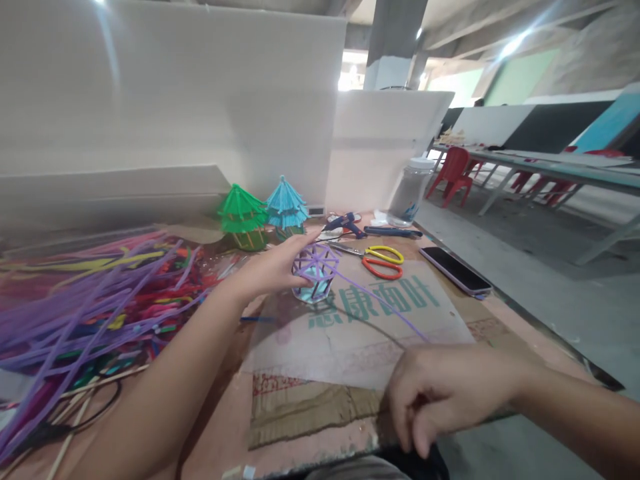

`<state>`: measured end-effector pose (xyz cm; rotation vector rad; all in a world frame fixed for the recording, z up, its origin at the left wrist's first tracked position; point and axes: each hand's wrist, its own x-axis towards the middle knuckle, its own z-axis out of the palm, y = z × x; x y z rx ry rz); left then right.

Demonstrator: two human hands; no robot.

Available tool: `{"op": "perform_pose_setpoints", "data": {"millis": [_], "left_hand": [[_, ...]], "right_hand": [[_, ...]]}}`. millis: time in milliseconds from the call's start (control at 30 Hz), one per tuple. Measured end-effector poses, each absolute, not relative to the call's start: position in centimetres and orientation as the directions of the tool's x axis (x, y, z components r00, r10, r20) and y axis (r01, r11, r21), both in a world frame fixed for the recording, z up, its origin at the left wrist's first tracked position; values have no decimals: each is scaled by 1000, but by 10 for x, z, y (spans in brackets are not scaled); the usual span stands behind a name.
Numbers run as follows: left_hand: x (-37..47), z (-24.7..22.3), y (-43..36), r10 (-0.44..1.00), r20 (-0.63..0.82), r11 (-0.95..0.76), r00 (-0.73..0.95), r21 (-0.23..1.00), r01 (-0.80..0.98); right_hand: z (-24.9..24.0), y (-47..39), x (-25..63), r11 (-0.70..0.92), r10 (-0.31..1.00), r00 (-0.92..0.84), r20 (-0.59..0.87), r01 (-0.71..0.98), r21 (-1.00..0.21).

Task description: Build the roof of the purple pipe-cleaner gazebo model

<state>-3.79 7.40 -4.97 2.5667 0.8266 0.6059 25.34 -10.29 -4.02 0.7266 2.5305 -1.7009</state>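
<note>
My left hand (277,263) is closed around the side of a small purple cage-like frame (316,270), thumb in front and the other fingers mostly hidden behind it. The frame has a spoked top, upright posts and a light blue base. A thin purple strip, apparently a pipe cleaner (383,300), runs from the frame toward my right hand (435,393). That hand hangs near the table's front edge, fingers loosely curled and pointing down. Thumb and fingertips are apart, with nothing visible between them. The strip's far end passes out of sight behind this hand.
Purple and coloured pipe cleaners (100,300) are heaped at left. Behind stand green (243,213) and blue (286,203) roofed models. Scissors (383,260), a glue gun (345,223), a cutter knife (393,232), a jar (409,193) and a phone (456,270) lie around the printed sheet (285,347).
</note>
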Motion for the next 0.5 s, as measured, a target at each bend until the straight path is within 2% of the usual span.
{"op": "perform_pose_setpoints", "data": {"millis": [67, 167, 200, 267, 333, 367, 433, 500], "left_hand": [[-37, -50, 73, 608, 282, -765, 742, 458, 453], [-37, -51, 72, 603, 276, -766, 749, 463, 446], [-38, -51, 72, 606, 269, -761, 748, 470, 448], [-41, -51, 73, 629, 240, -737, 740, 487, 468], [-45, -49, 74, 658, 191, -704, 728, 498, 506], [-47, -47, 75, 671, 175, -691, 721, 500, 522], [-48, -42, 74, 680, 188, -689, 709, 493, 531], [-46, -37, 71, 669, 272, -722, 691, 458, 519]], "right_hand": [[-17, -108, 255, 395, 398, -898, -189, 354, -848], [17, -99, 265, 600, 497, -867, 27, 321, -732], [24, -89, 270, 643, 547, -833, 81, 356, -678], [28, -60, 282, 658, 687, -713, 142, 526, -539], [20, -22, 293, 519, 853, -494, 168, 770, -370], [12, -1, 297, 434, 900, -389, 196, 841, -323], [-8, 39, 302, 316, 942, -248, 227, 883, -348], [-28, 75, 304, 248, 952, -124, 280, 849, -466]]}}
